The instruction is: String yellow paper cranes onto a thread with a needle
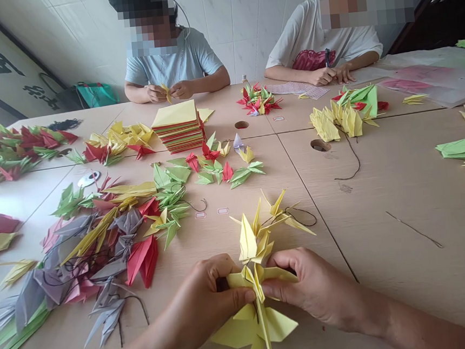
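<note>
Close to me, my left hand [218,287] and my right hand [302,277] pinch a yellow origami crane [258,281] from both sides, thumbs near its middle. A dark cord runs through this crane. More yellow paper cranes [249,238] sit on the cord beyond my fingers, and another yellow crane [266,326] hangs below, toward me. Farther out, loose yellow cranes [278,211] lie beside a loop of dark cord [305,216]. Some of my fingers are hidden behind the paper.
Grey, red, green and yellow cranes [111,234] are heaped at left. A stack of coloured paper [177,127] stands mid-table. A thin twisted wire or cord [414,229] lies at right. Across the table, one person [176,65] handles yellow paper; another person [323,47] holds a pen.
</note>
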Tool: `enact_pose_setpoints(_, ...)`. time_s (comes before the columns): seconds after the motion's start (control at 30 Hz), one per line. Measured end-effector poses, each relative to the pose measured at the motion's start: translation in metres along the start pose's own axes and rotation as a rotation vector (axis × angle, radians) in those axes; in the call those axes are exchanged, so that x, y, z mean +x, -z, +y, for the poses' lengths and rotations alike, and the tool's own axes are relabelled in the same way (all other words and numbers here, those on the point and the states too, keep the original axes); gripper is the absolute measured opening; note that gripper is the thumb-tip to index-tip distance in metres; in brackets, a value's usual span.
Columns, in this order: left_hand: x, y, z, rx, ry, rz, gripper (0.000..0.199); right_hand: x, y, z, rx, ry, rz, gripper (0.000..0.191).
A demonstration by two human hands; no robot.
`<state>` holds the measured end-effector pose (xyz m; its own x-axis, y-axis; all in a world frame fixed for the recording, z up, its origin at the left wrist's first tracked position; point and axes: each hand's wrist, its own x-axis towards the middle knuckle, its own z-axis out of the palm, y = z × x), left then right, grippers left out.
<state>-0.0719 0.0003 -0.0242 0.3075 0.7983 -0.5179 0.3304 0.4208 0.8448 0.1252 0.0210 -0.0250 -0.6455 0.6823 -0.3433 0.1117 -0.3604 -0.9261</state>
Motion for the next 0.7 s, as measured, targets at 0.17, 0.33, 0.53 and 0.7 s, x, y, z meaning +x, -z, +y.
enact_pose_setpoints(0.17, 0.001, -0.001, -0.004, 0.068, -0.016, 0.01, 0.02, 0.0, 0.0, 0.003, -0.039, -0.047, 0.029, 0.03)
enact_pose_setpoints(0.33, 0.003, 0.002, -0.007, -0.197, -0.064, -0.035, 0.035, 0.0, -0.001, 0.004, -0.087, -0.015, -0.006, 0.026)
enact_pose_setpoints(0.53, 0.001, 0.008, 0.002, -0.186, 0.017, 0.067, 0.056, -0.001, -0.005, -0.003, -0.149, 0.098, -0.056, 0.027)
enact_pose_setpoints(0.7, 0.002, 0.006, 0.002, -0.286, 0.024, -0.022, 0.036, -0.002, -0.003, -0.006, -0.117, 0.129, -0.115, 0.032)
